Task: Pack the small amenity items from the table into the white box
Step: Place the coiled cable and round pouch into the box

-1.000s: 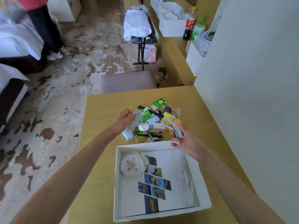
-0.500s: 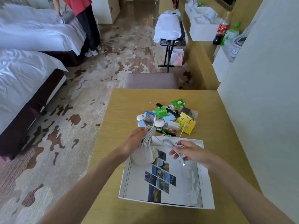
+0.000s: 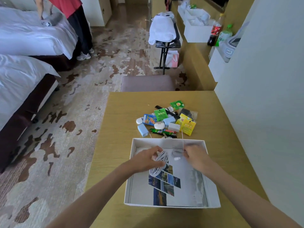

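Observation:
The white box (image 3: 212,193) lies open on the wooden table (image 3: 121,112), a photo print lining its bottom. My left hand (image 3: 145,159) is inside the box, shut on a coiled white cable (image 3: 158,163). My right hand (image 3: 195,156) hovers over the box's far right part, pinching a second small white cable (image 3: 176,153) with a plug end; motion blurs it. A white round item lies mostly hidden under my left hand in the box's far left corner. Beyond the box is a pile of amenity items (image 3: 166,120): green and yellow sachets, blue packets, white cases, a black comb.
A padded stool (image 3: 148,83) stands at the table's far edge. A wall (image 3: 263,96) borders the table on the right. Two beds (image 3: 21,76) are at left, with a person (image 3: 74,17) bending over the far one. A luggage rack (image 3: 164,35) and bottles (image 3: 215,30) stand further back.
Both hands carried the white cables from above the pile down into the box. The head camera shifted, so the box now sits lower and more centred in view.

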`<action>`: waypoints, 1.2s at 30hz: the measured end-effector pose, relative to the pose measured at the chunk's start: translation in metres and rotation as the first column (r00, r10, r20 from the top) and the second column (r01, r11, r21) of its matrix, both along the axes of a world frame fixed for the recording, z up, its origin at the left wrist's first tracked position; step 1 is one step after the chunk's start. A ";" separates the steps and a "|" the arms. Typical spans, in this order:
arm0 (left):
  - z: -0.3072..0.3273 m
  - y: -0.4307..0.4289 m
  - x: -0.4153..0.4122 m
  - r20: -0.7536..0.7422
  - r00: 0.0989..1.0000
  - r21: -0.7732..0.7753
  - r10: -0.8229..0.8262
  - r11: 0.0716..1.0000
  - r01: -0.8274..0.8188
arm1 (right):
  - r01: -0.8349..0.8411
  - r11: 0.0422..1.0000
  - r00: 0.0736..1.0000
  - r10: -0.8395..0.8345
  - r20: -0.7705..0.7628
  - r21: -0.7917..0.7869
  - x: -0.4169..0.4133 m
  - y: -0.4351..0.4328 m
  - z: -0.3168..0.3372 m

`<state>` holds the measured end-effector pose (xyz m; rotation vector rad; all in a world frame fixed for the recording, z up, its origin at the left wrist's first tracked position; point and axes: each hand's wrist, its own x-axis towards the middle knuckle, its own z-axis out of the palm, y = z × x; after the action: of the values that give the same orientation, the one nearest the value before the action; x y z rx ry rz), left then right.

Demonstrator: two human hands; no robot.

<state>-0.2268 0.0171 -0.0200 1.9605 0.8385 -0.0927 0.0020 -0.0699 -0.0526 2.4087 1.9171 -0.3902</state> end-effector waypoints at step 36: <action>-0.063 -0.027 0.077 -0.163 0.823 0.906 -0.544 0.248 0.343 | -0.006 0.892 0.975 0.105 -0.196 0.453 0.054 -0.053 0.010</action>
<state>-0.1498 -0.0095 -0.0825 3.2029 0.0607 0.3069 0.0559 -0.1230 -0.0428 2.6661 2.3976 -0.2296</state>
